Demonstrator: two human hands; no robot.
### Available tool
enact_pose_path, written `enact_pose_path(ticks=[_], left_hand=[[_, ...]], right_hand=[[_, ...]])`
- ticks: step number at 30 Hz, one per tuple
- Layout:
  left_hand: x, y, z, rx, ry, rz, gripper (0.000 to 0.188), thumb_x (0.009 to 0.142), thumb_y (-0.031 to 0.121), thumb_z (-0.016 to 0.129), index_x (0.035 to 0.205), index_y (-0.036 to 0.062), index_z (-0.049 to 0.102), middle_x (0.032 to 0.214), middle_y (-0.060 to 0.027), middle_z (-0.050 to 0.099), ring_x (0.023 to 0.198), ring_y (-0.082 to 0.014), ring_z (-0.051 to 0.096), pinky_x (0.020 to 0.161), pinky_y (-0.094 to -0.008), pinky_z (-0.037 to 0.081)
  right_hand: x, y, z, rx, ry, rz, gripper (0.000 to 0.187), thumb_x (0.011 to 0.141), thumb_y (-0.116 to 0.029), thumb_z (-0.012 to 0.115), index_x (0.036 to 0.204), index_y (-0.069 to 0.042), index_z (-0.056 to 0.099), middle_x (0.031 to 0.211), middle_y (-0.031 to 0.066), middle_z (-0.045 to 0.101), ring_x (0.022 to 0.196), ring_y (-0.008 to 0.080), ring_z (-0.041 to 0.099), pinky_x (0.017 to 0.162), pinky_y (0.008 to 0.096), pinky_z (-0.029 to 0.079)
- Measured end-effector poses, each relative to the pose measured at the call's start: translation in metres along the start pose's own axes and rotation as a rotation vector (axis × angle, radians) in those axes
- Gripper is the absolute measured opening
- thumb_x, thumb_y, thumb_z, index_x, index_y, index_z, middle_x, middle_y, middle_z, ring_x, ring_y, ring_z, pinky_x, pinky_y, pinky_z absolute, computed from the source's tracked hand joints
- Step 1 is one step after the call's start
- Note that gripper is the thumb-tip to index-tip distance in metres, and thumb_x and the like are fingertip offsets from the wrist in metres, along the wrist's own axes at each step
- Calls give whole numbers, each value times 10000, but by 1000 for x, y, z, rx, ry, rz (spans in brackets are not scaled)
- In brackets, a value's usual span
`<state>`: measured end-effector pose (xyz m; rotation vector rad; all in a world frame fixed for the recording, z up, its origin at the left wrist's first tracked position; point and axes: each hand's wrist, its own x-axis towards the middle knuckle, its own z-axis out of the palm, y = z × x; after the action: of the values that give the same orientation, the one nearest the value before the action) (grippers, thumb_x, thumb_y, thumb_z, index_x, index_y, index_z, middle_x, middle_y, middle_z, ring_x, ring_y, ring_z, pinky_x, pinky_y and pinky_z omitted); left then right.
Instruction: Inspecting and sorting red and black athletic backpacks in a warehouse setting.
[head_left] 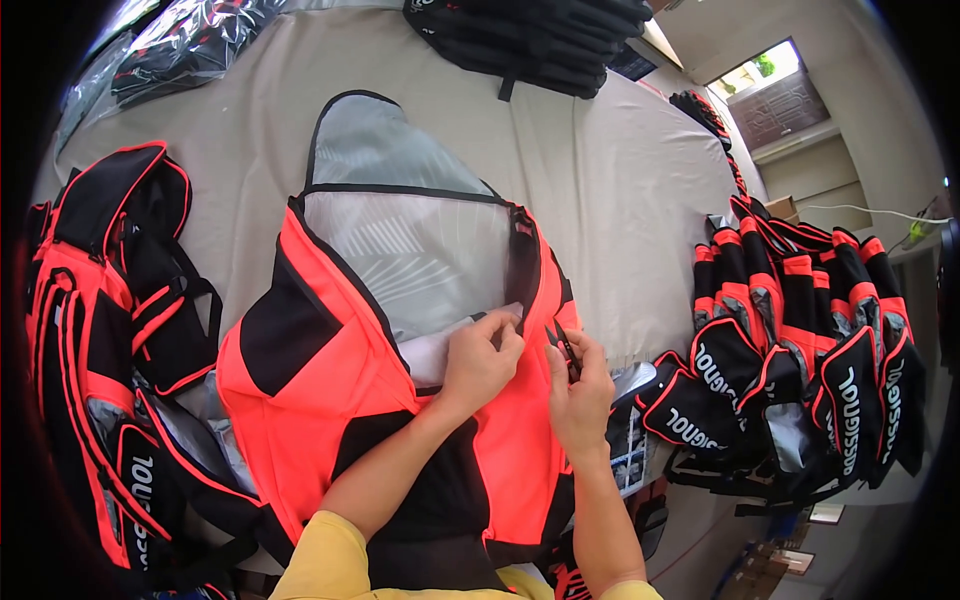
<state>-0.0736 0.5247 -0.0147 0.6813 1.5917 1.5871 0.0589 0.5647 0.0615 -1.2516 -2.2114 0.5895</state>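
Observation:
A large neon coral and black backpack [290, 400] lies in front of me with its main compartment unzipped. Its flap is folded back, baring the silvery grey lining [400, 260]. My left hand [482, 362] reaches across the opening, its fingers pinched on the pale lining edge near the right side. Just to the right, my right hand [582, 395] is closed around small dark thread snips [566, 348], blades pointing up beside the coral edge. Whether a loose thread lies between the hands is too small to tell.
A beige cloth-covered table [250, 120] carries the work. More coral and black bags [90, 370] stand at the left, and several others [800, 340] are grouped at the right. Stacked black pieces [530, 40] lie at the far edge, with clear plastic-wrapped goods [190, 50] at far left.

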Motion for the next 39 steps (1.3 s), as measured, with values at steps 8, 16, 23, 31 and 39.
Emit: enact_pose_path(ticks=[8, 16, 23, 31, 39], left_hand=[[2, 5, -1, -144, -45, 66, 181, 988, 94, 670, 1093, -50, 701, 849, -129, 759, 720, -155, 704, 665, -315, 538], [2, -8, 4, 8, 10, 406, 325, 963, 74, 717, 1262, -34, 646, 855, -148, 752, 694, -255, 749, 626, -372, 575], [-4, -1, 10, 253, 172, 476, 189, 963, 86, 708, 1108, -32, 736, 903, -192, 737, 792, -378, 725, 689, -447, 570], [2, 4, -1, 53, -125, 163, 241, 984, 183, 731, 1094, -30, 750, 970, -175, 732, 875, -307, 711, 769, -377, 546], [1, -3, 2, -249, -89, -98, 274, 993, 197, 751, 1121, -45, 766, 970, -118, 769, 894, -138, 704, 799, -287, 538]], right_hand=[[13, 8, 22, 337, -69, 291, 332, 1012, -140, 742, 1254, 19, 579, 822, 28, 636, 729, 89, 580, 661, 275, 477], [19, 18, 31, 531, -103, 391, 342, 1019, -122, 720, 1265, 33, 542, 778, -12, 608, 705, 57, 532, 634, 240, 436], [17, 26, 36, 600, -97, 439, 344, 1017, -121, 727, 1264, 24, 537, 737, -53, 516, 674, 38, 446, 603, 237, 378], [16, 29, 30, 781, -158, 500, 310, 1049, -54, 663, 1314, 7, 515, 851, -45, 555, 745, 28, 477, 660, 204, 399], [17, 25, 31, 848, -189, 534, 342, 1056, -69, 679, 1346, -16, 508, 926, -30, 602, 805, 24, 529, 689, 198, 430]])
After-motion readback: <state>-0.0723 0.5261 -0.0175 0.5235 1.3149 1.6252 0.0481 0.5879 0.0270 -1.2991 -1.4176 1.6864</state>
